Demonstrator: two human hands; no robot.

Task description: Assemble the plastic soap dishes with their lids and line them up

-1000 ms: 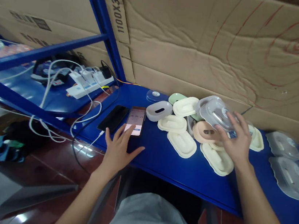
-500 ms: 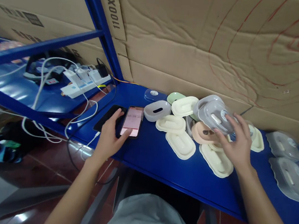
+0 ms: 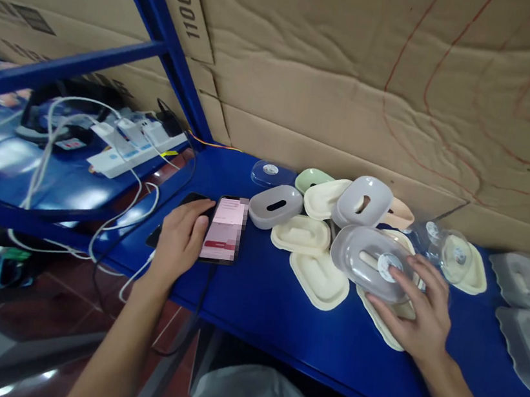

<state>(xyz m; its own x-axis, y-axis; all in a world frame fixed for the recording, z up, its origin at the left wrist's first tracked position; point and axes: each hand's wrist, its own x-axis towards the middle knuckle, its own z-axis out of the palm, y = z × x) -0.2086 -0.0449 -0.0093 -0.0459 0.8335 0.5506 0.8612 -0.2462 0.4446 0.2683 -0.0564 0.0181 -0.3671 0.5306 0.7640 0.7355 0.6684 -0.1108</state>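
Note:
My left hand [image 3: 180, 238] lies on the blue shelf top over a dark phone [image 3: 181, 204], fingers loosely bent and their tips touching the left edge of a lit phone [image 3: 226, 229]. My right hand [image 3: 419, 310] holds the near edge of a translucent grey lid [image 3: 365, 258], fingers spread on its top. The lid rests on a pile of cream oval trays [image 3: 319, 278]. Grey bases with slots [image 3: 274, 205] and a green one [image 3: 311, 178] lie behind.
A blue steel shelf [image 3: 275, 304] carries everything, with cardboard sheets [image 3: 359, 74] behind it. More clear lids [image 3: 522, 284] lie at the right. A power strip with white cables [image 3: 125, 147] sits on the left shelf beyond a slanted blue post [image 3: 169, 36].
My right hand brought the translucent lid down from above the pile onto the cream trays. My left hand slid forward from the shelf edge onto the phones. The view shifted right.

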